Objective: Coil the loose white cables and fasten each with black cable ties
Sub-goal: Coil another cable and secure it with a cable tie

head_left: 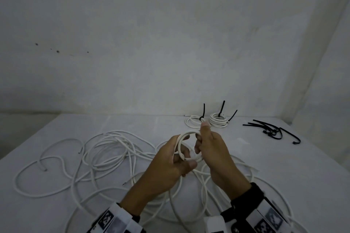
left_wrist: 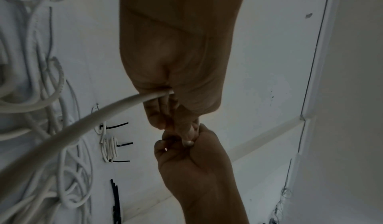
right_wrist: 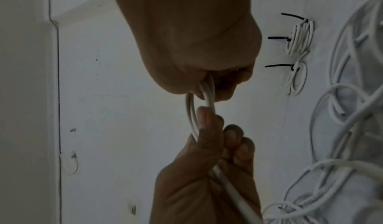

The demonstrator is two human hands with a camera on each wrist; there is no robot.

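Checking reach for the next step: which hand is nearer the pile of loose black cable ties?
Right. The right hand is on the side of the loose black cable ties; the left hand is further away across the coil both hold.

**Two hands meet over a cable-strewn bench**

The left hand (left_wrist: 176, 67) curls its fingers (left_wrist: 157, 113) round a white cable (left_wrist: 87, 119) that runs out toward the lower left. The right hand (left_wrist: 192, 158) meets it fingertip to fingertip. On the bench (left_wrist: 259, 63) lie loose white cables (left_wrist: 41, 96), two tied coils (left_wrist: 108, 150) with black tie tails, and spare black ties (left_wrist: 116, 199)
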